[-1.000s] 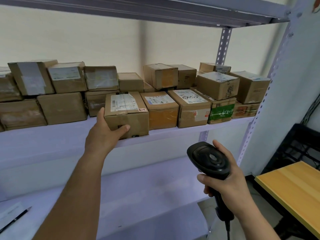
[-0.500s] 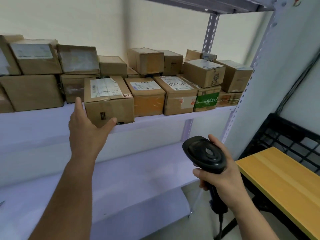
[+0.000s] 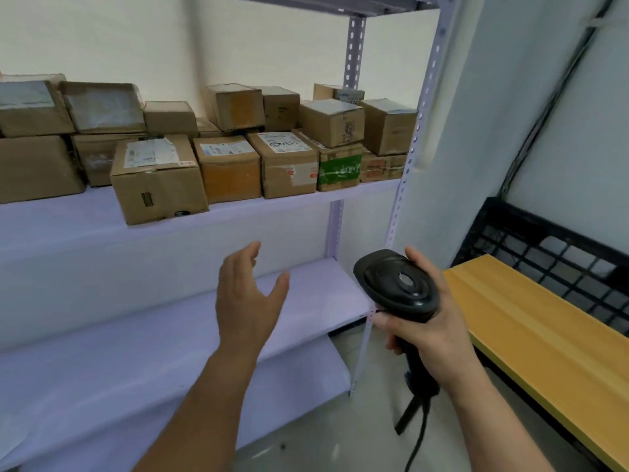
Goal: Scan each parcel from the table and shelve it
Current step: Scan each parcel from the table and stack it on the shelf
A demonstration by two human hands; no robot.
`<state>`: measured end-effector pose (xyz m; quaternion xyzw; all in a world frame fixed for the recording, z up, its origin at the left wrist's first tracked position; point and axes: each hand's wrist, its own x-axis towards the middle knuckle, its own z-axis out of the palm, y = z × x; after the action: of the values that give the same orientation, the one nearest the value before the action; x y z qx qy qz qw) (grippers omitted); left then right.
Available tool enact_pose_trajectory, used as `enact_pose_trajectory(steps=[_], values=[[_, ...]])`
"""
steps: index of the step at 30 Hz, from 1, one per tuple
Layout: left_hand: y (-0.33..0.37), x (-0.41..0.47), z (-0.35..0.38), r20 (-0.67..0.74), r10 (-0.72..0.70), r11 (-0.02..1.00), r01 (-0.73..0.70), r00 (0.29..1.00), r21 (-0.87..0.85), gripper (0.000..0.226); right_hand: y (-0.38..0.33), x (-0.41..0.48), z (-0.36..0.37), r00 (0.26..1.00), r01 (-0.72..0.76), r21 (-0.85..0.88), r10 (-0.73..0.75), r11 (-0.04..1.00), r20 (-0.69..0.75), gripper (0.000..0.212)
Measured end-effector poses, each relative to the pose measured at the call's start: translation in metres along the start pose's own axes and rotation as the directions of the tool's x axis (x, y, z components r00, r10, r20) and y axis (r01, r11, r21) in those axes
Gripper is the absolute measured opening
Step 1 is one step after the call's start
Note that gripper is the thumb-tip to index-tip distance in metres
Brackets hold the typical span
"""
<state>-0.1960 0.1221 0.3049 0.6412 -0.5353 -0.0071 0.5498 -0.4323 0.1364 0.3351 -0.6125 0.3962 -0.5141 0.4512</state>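
Observation:
A brown cardboard parcel (image 3: 158, 180) with a white label on top stands at the front edge of the upper shelf (image 3: 61, 229), left of a row of similar parcels (image 3: 286, 165). My left hand (image 3: 248, 298) hangs open below that shelf, apart from the parcel, fingers spread, holding nothing. My right hand (image 3: 432, 321) grips the handle of a black barcode scanner (image 3: 396, 284), whose head points up and left; its cable drops toward the floor.
More boxes are stacked at the back of the upper shelf. A lower lilac shelf (image 3: 136, 352) lies under my left arm. A yellow wooden table (image 3: 544, 342) stands at right, with a black crate (image 3: 558, 247) behind it.
My left hand has let go of the labelled parcel and dropped down and to the right, away from the shelf. The view has swung right, toward the table. The scanner stays in my right hand.

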Motion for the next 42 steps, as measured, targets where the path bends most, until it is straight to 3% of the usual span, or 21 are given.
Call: enact_pose_trajectory(steps=[9, 19, 29, 42], values=[[0.1, -0.098, 0.072, 0.303, 0.035, 0.998, -0.019, 0.952, -0.057, 0.058, -0.011, -0.09, -0.105, 0.989, -0.026, -0.029, 0.021, 0.999, -0.149, 0.09], [0.215, -0.217, 0.16, 0.515, 0.251, 0.966, -0.177, 0.82, -0.188, 0.061, -0.015, -0.205, -0.246, 0.914, -0.093, -0.128, 0.034, 0.987, -0.404, 0.093], [0.31, -0.311, 0.224, 0.693, 0.38, 0.922, -0.191, 0.613, -0.337, 0.072, -0.028, -0.298, -0.345, 0.76, -0.187, -0.165, 0.036, 0.968, -0.649, 0.091], [0.388, -0.379, 0.305, 0.782, 0.519, 0.855, -0.187, 0.346, -0.484, 0.07, -0.019, -0.357, -0.433, 0.52, -0.286, -0.147, 0.025, 0.947, -0.854, 0.091]])
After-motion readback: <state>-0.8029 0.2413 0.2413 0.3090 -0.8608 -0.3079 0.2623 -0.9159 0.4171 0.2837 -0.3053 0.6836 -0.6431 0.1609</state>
